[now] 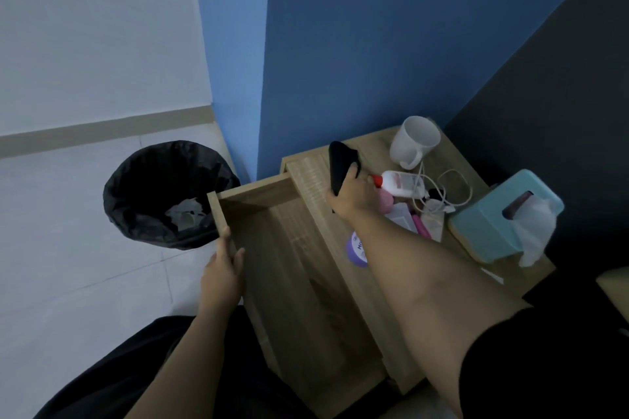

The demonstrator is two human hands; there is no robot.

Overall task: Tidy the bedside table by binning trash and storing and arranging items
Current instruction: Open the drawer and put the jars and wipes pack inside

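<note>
The wooden bedside table point(381, 143) has its top drawer point(289, 265) pulled out, and nothing lies in the part I can see. My left hand point(223, 277) grips the drawer's front edge. My right hand point(352, 194) holds a flat black object, perhaps a phone or case point(340, 163), tilted up above the table's left side. On the tabletop lie a white lotion bottle with a red cap point(401, 184), a white cable point(452, 189), a pink item point(386, 197), small packets point(405, 218) and a purple tub point(357, 250) partly hidden by my forearm.
A white mug point(413, 141) stands at the table's back. A teal tissue box point(500, 218) sits on the right side. A black-lined bin point(166, 194) with crumpled white trash stands on the tiled floor left of the drawer. Blue wall behind, dark bed headboard at right.
</note>
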